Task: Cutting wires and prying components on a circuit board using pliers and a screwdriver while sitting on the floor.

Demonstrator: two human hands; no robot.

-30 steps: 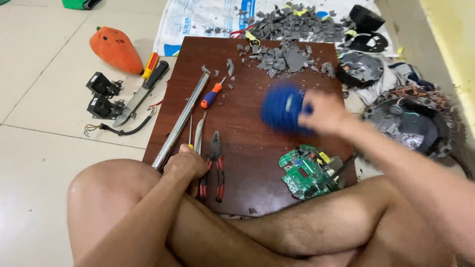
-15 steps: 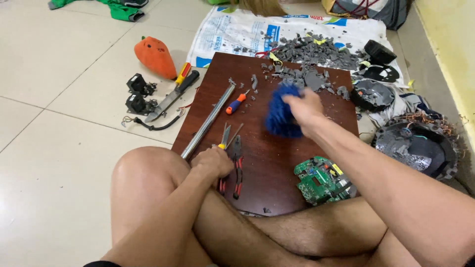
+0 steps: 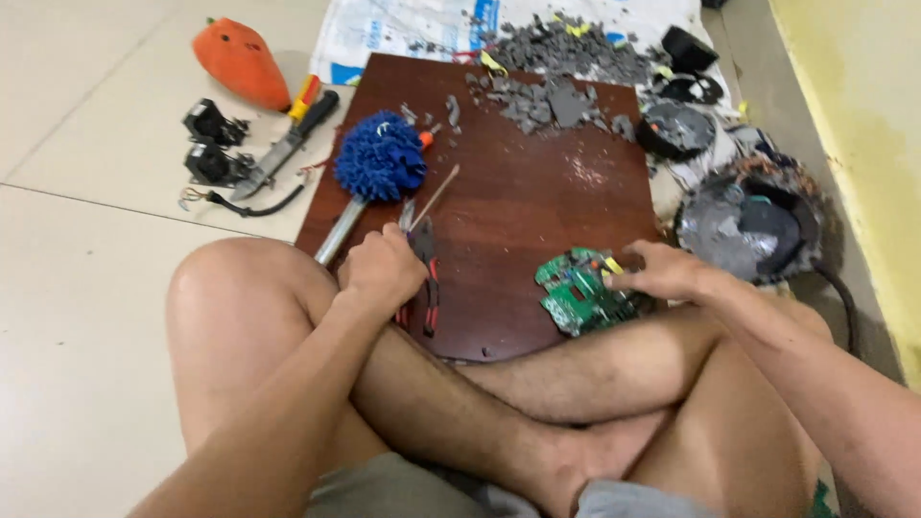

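My left hand (image 3: 384, 270) is curled over the red-and-black pliers (image 3: 429, 288) at the near left of a dark brown wooden board (image 3: 547, 197). A thin stick (image 3: 437, 195) pokes out past its fingers. My right hand (image 3: 662, 273) pinches the right edge of a green circuit board (image 3: 578, 295) lying on the board's near right corner, just above my crossed legs. A blue fluffy duster head (image 3: 381, 155) lies on the board's far left, held by neither hand. A metal bar (image 3: 336, 233) runs from under it toward my left knee.
Grey broken fragments (image 3: 556, 91) are heaped at the board's far edge. An opened round device (image 3: 753, 223) and a black round part (image 3: 676, 129) sit to the right. On the floor at left lie an orange shell (image 3: 240, 50), a knife (image 3: 283, 146) and black parts (image 3: 211, 144).
My right hand let go of the blue duster, which now lies on the board's far left, and came down onto the green circuit board. My left hand stayed on the pliers.
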